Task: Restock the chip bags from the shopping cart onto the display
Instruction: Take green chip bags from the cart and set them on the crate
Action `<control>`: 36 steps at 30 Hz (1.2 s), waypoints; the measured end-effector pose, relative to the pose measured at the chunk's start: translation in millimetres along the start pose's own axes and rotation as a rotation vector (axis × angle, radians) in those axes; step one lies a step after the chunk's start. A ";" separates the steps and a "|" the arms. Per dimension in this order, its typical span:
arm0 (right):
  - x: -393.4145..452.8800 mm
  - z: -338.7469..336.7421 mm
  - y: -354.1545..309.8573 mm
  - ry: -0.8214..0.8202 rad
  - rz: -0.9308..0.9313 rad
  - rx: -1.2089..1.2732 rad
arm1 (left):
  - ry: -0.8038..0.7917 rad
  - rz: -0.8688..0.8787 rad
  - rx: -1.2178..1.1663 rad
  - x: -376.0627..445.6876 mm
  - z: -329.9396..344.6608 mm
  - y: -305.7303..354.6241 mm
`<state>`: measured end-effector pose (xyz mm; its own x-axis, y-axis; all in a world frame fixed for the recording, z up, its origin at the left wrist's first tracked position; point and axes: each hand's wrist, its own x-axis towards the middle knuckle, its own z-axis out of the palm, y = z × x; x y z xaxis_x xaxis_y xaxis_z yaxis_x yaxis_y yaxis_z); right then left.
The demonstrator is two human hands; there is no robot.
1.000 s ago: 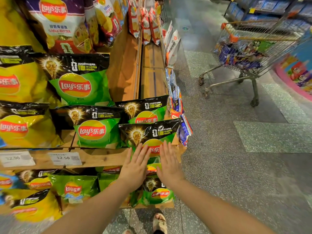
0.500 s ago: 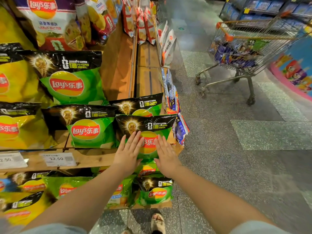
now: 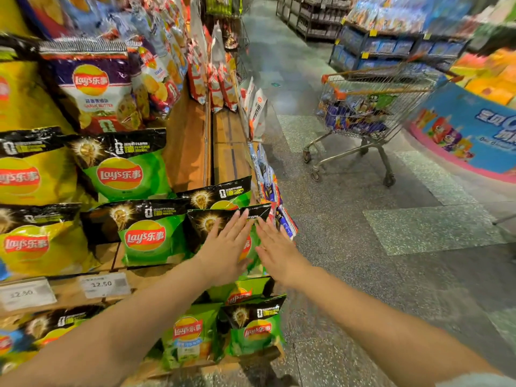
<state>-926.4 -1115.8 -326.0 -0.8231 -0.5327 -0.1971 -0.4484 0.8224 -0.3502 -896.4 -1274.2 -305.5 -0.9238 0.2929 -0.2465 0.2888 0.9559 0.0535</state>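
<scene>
Two flat hands press a green chip bag on the shelf.

From the head camera, the left hand [image 3: 226,248] and right hand [image 3: 276,251] lie side by side with straight fingers, holding nothing, both pushing on the front green chip bag [image 3: 205,223] at the end of the wooden display [image 3: 190,146]. More green bags sit at its 9 o'clock and below it. The shopping cart [image 3: 374,107], with bags inside, stands well apart at 2 o'clock on the speckled floor [image 3: 363,275].
</scene>
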 end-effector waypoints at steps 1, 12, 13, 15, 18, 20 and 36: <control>-4.8 -9.4 -2.8 0.039 0.017 0.070 | -0.028 0.000 -0.019 -2.5 -12.6 6.6; -97.1 -108.8 38.4 0.212 0.001 0.279 | 0.098 -0.053 -0.209 -0.2 -107.6 131.5; -108.5 -119.2 49.9 0.221 0.002 0.268 | 0.109 -0.056 -0.221 4.2 -111.3 145.5; -131.2 -138.6 73.4 0.240 0.010 0.249 | 0.131 -0.052 -0.225 15.5 -119.8 173.0; -161.3 -159.2 112.7 0.254 0.020 0.219 | 0.167 -0.013 -0.242 33.8 -133.0 218.0; -177.8 -167.5 140.8 0.270 0.045 0.198 | 0.180 0.019 -0.265 47.8 -137.6 249.2; -184.0 -190.7 286.1 0.404 0.205 0.300 | 0.129 0.254 -0.246 184.7 -143.7 349.0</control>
<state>-969.7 -744.4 -215.3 -0.9781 -0.1995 0.0585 -0.1942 0.7765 -0.5994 -1002.4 -883.4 -193.3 -0.8589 0.5069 -0.0728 0.4584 0.8244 0.3320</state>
